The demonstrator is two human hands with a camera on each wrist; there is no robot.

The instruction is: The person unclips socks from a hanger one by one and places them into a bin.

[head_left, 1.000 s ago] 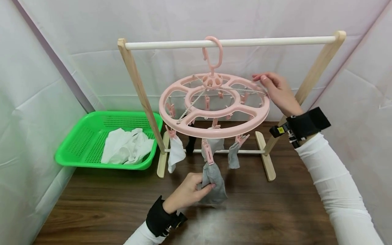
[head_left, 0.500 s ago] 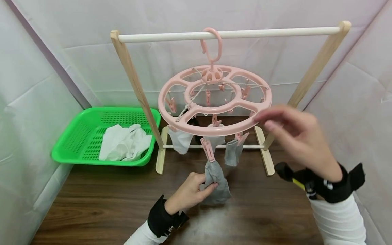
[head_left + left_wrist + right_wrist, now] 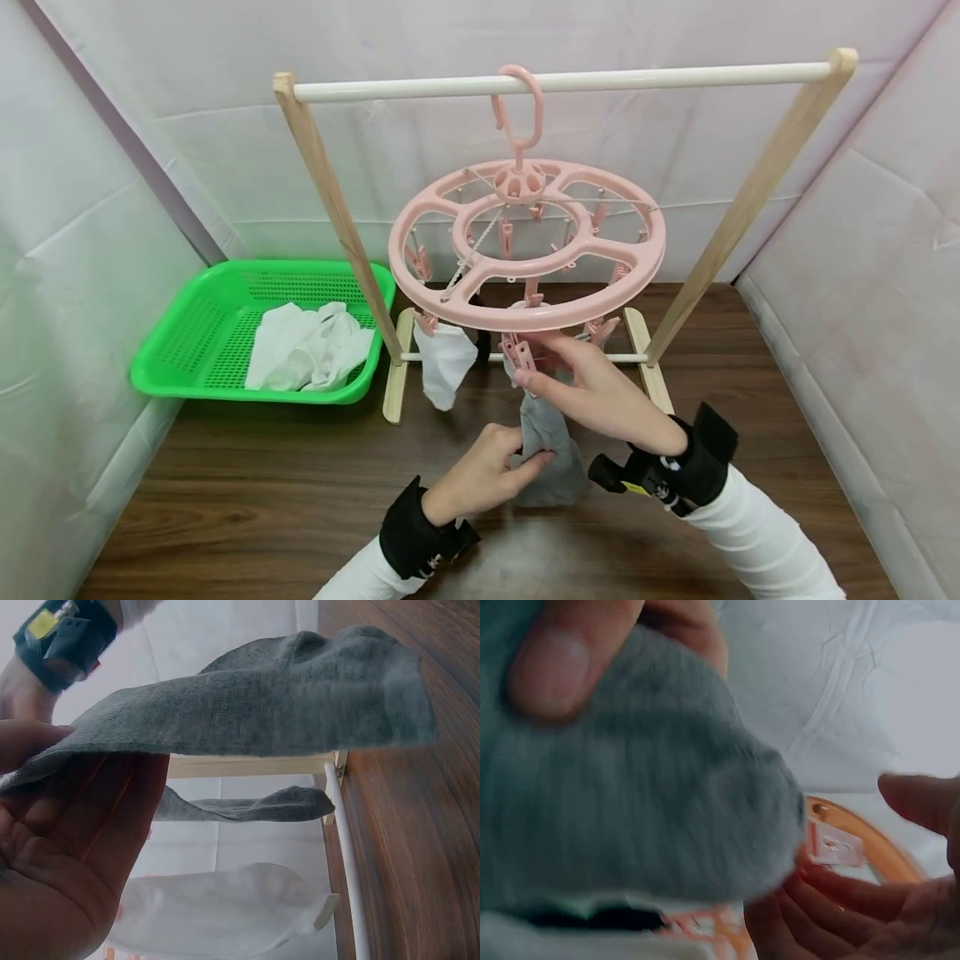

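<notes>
My left hand [image 3: 480, 471] pinches a grey sock [image 3: 551, 462] between thumb and fingers below the front of a round pink clip hanger [image 3: 525, 317]. In the left wrist view the sock [image 3: 262, 712] stretches out from the fingertips. My right hand [image 3: 603, 396] is at the front pink clothespin [image 3: 517, 352], fingers behind it and thumb in front. The right wrist view has that thumb and fingers spread apart, with a pink clothespin [image 3: 836, 847] in the gap. Part of the sock's upper end is hidden behind the right hand.
The hanger hooks over the white rod [image 3: 420, 88] of a wooden stand [image 3: 330, 183]. A white cloth piece [image 3: 447, 367] and a second grey sock [image 3: 292, 804] hang from it. At left sits a green basket [image 3: 161, 367] with white cloths [image 3: 307, 346].
My right hand has come from the hanger's right rim down to the front clothespin. The left hand, still pinching the grey sock, has shifted slightly right.
</notes>
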